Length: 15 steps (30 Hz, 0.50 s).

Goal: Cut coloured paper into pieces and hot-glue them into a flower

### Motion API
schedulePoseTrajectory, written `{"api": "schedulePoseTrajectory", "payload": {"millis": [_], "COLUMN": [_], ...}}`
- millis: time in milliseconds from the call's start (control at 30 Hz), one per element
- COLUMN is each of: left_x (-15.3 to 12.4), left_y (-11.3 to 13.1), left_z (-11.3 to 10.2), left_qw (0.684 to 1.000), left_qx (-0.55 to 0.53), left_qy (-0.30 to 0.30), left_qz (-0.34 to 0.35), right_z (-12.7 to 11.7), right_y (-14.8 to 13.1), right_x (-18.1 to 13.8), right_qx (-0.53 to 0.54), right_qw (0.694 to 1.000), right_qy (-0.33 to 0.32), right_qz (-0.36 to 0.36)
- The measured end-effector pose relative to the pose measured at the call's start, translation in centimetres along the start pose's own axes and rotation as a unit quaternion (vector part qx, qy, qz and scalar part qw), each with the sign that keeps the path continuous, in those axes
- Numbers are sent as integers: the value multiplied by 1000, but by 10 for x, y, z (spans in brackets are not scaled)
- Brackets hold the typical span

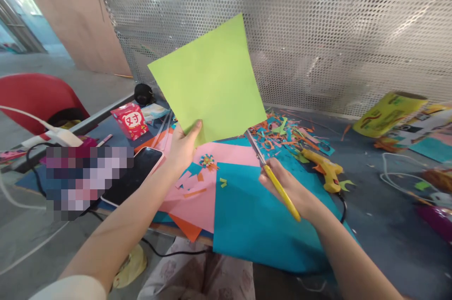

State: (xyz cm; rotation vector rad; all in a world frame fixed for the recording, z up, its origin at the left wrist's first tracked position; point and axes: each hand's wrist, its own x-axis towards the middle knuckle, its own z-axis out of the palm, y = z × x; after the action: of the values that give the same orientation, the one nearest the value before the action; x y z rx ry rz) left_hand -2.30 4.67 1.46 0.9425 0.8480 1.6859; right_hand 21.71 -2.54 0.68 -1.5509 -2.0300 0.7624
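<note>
My left hand (183, 145) pinches the lower edge of a lime green paper sheet (212, 78) and holds it up above the table. My right hand (287, 187) grips yellow-handled scissors (270, 173), whose blades point up to the sheet's lower right edge. Below lie a teal paper sheet (261, 224), a pink sheet (197, 191) and an orange sheet (187, 229), with a small paper flower (208, 162) on the pink one.
A yellow glue gun (326, 168) lies right of the scissors beside a heap of paper scraps (286, 133). A phone (136, 175), a red packet (130, 121) and white cables sit left. A perforated metal wall (318, 31) stands behind. Yellow packaging (388, 111) lies far right.
</note>
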Motion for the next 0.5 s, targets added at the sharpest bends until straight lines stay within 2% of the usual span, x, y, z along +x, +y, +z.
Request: {"api": "schedulePoseTrajectory", "payload": {"millis": [100, 233, 500], "left_x": [1, 2, -2], "left_y": [-2, -1, -5], "left_z": [0, -1, 2], "left_qw": [999, 998, 999], "left_qx": [-48, -50, -51], "left_qy": [22, 43, 9], "left_qz": [4, 1, 7], "right_z": [1, 2, 5], "right_y": [0, -2, -5], "right_x": [-2, -5, -6], "right_qx": [7, 18, 7], "right_qw": [1000, 1000, 1000], "right_qy": [-2, -16, 2], "right_qz": [0, 0, -3]}}
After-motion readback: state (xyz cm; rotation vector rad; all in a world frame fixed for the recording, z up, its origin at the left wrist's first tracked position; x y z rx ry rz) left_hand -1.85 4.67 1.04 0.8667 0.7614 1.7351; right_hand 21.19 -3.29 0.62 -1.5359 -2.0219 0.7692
